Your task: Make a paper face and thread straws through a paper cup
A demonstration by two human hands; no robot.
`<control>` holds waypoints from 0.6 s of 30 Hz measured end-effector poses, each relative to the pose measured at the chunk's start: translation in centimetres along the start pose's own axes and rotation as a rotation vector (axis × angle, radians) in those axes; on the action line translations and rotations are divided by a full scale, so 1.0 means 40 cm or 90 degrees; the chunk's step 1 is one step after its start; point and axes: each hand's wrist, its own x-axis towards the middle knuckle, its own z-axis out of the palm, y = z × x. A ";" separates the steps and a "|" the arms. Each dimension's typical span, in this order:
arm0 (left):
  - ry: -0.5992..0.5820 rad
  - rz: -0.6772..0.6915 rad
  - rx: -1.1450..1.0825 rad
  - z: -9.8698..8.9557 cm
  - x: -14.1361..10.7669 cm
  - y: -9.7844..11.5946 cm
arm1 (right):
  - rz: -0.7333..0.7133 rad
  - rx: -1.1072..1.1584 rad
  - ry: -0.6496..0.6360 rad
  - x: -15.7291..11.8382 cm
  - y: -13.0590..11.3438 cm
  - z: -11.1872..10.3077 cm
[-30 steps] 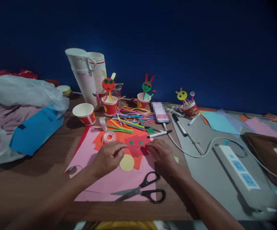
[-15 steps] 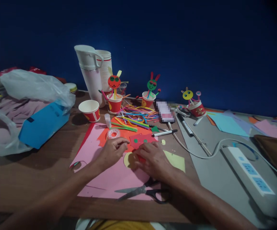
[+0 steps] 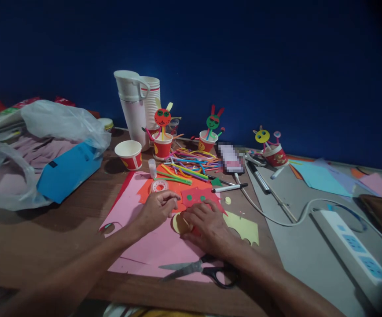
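My left hand (image 3: 158, 209) is closed in a pinch above pink paper (image 3: 134, 246); whatever is between its fingertips is too small to make out. My right hand (image 3: 209, 226) rests low on the papers with its fingers spread. A yellow paper circle (image 3: 178, 223) lies partly under its fingers, and a bit of red shows between thumb and fingers. Just beyond is a red paper piece (image 3: 188, 198) bearing two green dots. Black-handled scissors (image 3: 197, 267) lie with blades apart near the table's front. Behind my left hand sits a roll of tape (image 3: 159, 186).
Paper-cup figures (image 3: 163, 145) stand at the back, near coloured pipe cleaners (image 3: 194, 160), an open paper cup (image 3: 128, 154) and a white jug (image 3: 132, 114). A plastic bag (image 3: 59, 119) fills the left. A phone (image 3: 231, 158), cable and power strip (image 3: 352, 246) occupy the right.
The whole view has shifted slightly, so things sit a little further right and lower. My left hand keeps its pinch; my right hand stays over the papers, with little visible movement.
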 end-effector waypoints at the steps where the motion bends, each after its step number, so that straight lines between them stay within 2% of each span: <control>1: 0.001 -0.001 -0.004 0.000 0.001 -0.001 | -0.001 0.000 0.007 -0.001 0.000 0.002; 6: 0.002 -0.009 -0.025 -0.005 0.005 0.004 | -0.002 0.004 0.052 -0.003 0.006 0.000; 9: -0.002 -0.011 -0.039 -0.011 0.005 0.010 | 0.012 0.014 0.123 -0.004 0.016 -0.007; 12: -0.029 -0.073 -0.117 -0.011 0.000 0.009 | 0.014 0.026 0.201 -0.005 0.022 -0.015; 15: -0.124 -0.152 -0.270 -0.002 -0.010 -0.006 | 0.017 0.023 0.227 -0.006 0.021 -0.019; 18: -0.254 -0.159 -0.394 0.011 -0.020 -0.021 | 0.021 0.000 0.215 -0.007 0.014 -0.017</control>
